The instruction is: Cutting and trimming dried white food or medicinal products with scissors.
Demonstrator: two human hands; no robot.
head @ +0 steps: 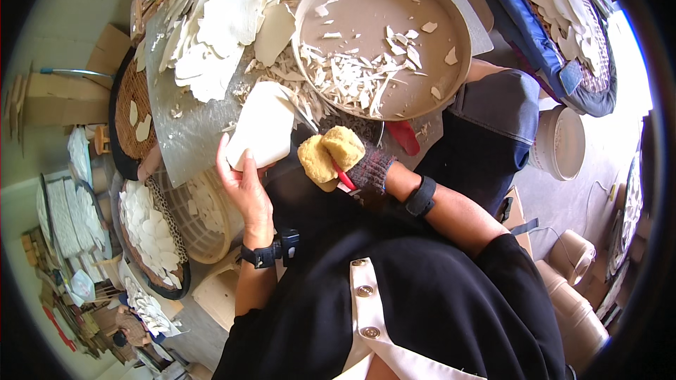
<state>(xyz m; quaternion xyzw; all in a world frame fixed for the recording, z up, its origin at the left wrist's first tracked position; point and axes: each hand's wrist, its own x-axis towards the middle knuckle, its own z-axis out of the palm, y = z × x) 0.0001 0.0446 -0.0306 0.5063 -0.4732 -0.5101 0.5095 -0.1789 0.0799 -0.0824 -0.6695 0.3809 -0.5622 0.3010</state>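
My left hand [245,184] holds a flat off-white sheet [264,124] by its lower end, thumb on top. My right hand [369,166] wears a dark knitted glove and grips scissors by red handles [344,177] wrapped in yellow foam padding [331,154]. The metal blades [302,111] lie at the sheet's right edge; whether they touch it is hard to tell. Beyond stands a large round shallow tray [465,63] with thin pale trimmings [354,74] in it. More trimmings lie under its near left rim. A pile of pale flat sheets [216,37] is at the left.
A metal sheet [185,137] covers the work surface. Woven trays of pale pieces stand at the left [150,232] and upper right [570,21]. A white bucket [570,142] is right of my knee. Another person [132,327] is far off at lower left.
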